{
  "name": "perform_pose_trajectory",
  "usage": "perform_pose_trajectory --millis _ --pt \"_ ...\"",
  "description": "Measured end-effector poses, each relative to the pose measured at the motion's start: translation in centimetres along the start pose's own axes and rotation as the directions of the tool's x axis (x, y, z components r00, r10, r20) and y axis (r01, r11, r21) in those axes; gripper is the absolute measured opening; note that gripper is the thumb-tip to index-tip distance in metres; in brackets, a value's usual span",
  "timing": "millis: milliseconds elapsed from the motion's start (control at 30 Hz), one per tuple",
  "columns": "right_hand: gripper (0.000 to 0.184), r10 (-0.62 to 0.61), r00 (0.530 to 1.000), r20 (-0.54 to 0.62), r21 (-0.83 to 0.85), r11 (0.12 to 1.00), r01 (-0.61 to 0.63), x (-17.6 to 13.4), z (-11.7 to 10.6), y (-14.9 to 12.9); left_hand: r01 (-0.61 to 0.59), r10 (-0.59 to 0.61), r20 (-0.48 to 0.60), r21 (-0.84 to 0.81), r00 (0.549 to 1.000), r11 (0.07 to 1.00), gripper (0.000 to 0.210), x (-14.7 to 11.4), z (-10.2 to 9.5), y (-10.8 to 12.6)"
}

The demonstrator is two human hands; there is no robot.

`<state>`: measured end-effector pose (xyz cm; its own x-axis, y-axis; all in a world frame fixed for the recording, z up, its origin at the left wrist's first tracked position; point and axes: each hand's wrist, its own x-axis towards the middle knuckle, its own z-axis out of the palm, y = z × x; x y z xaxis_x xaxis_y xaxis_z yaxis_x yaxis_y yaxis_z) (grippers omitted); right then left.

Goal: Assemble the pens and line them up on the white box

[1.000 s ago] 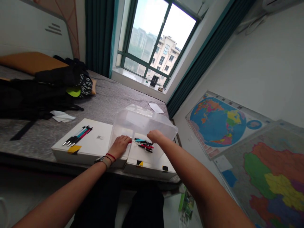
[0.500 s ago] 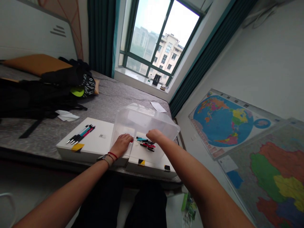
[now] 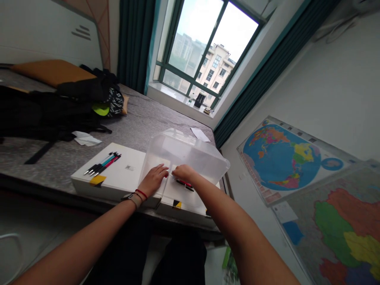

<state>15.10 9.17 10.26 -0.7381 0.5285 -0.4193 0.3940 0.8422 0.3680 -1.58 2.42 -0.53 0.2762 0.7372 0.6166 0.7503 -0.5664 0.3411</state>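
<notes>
My left hand (image 3: pixel 154 180) is closed in a pinch on a slim pen part (image 3: pixel 166 174), with a bit of red showing at the fingertips. Close against it, my right hand (image 3: pixel 182 173) has its fingers curled shut; what they grip is hidden. Both hands work in front of a clear plastic bin (image 3: pixel 190 152) standing on white boxes. Red and black pens (image 3: pixel 185 185) lie on the right white box (image 3: pixel 175 194), partly covered by my right forearm. On the left white box (image 3: pixel 133 156), several pens (image 3: pixel 103 163) rest side by side.
The boxes stand on a grey mattress (image 3: pixel 154 114). A crumpled tissue (image 3: pixel 86 138) and a black bag (image 3: pixel 44 114) lie to the left. A white paper (image 3: pixel 200 134) is behind the bin. Maps (image 3: pixel 282 154) hang on the right wall.
My right hand has moved left from over the loose pens to meet my left hand. The left hand stays in nearly the same place. The view has shifted slightly.
</notes>
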Motion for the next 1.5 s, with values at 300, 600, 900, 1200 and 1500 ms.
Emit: perform_pose_trajectory --millis 300,600,900,1200,1500 --pt "0.022 0.045 0.999 0.002 0.027 0.999 -0.045 -0.9 -0.4 1.7 0.049 -0.049 -0.007 -0.054 0.999 0.997 0.036 -0.2 0.3 0.0" --pt "0.023 0.085 0.996 -0.016 0.054 0.995 -0.084 -1.3 0.5 2.3 0.063 -0.064 -0.042 -0.024 0.997 0.998 0.032 -0.1 0.0 0.5" --pt "0.022 0.101 0.993 0.058 0.024 0.994 -0.102 -2.8 0.3 2.6 0.048 -0.05 -0.053 -0.036 0.997 0.998 0.034 -0.3 -0.3 0.6" --pt "0.023 0.135 0.991 0.011 0.064 0.989 -0.136 -3.2 -1.3 3.6 0.036 -0.036 0.007 -0.04 0.999 0.999 0.032 -0.4 0.1 0.4" --pt "0.025 0.157 0.987 0.017 0.207 0.966 -0.157 -1.1 -0.2 1.8 -0.003 0.004 -0.032 0.031 0.999 1.0 0.032 -0.3 0.2 0.4"
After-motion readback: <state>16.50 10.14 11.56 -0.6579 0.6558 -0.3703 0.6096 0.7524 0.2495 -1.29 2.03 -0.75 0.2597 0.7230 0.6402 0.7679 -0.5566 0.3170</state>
